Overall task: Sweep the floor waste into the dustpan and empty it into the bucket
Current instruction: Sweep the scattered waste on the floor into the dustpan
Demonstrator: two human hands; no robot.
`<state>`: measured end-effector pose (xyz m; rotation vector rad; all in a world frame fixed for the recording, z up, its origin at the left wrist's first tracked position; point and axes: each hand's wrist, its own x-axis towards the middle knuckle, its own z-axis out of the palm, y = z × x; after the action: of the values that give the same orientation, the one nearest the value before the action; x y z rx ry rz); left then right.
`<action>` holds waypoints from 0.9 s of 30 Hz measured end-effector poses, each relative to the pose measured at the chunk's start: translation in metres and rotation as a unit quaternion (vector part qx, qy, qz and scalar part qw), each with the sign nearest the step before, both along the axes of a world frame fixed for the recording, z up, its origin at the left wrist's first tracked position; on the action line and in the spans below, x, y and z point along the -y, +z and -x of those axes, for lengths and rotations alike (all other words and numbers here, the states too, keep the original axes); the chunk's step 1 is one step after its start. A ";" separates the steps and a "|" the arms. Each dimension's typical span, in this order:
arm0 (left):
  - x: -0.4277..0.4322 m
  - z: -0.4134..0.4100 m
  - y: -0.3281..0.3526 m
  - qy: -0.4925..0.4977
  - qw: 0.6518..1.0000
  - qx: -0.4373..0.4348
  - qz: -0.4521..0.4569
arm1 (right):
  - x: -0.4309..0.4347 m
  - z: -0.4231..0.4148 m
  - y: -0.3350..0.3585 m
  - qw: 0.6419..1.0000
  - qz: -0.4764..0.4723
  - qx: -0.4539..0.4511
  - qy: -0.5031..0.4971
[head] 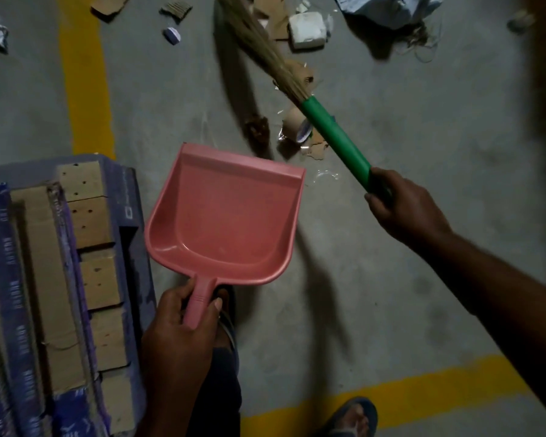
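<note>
While the left hand (177, 329) closes its fingers (216, 305) round the handle of the pink dustpan (224, 216), the pan hangs above the grey floor (391, 263) with its open lip toward the litter. The right hand (401, 209) grips the green handle of the broom (334, 137), whose straw bristles reach up and left over the waste. Cardboard scraps (316, 149), a paper cup (297, 124) and a white wad (308, 28) lie beyond the lip. A blue carton (60, 279) sits beside the pan, left. Yellow lines (85, 74) cross the floor.
</note>
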<state>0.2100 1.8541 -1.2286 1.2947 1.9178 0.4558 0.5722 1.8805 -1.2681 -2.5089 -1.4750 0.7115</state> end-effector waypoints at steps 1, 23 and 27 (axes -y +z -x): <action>-0.001 -0.001 0.000 0.001 1.000 0.000 -0.002 | 0.014 0.000 0.002 1.000 -0.003 -0.003 0.002; 0.005 -0.010 -0.002 -0.042 0.999 0.015 -0.005 | 0.040 -0.108 0.016 0.980 0.125 0.152 0.026; 0.006 -0.011 0.000 -0.042 0.999 0.019 -0.006 | 0.052 -0.098 0.030 0.987 0.098 0.129 0.011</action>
<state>0.2211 1.8480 -1.2287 1.3606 1.8239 0.4466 0.6702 1.8284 -1.2377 -2.8287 -1.5852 0.5797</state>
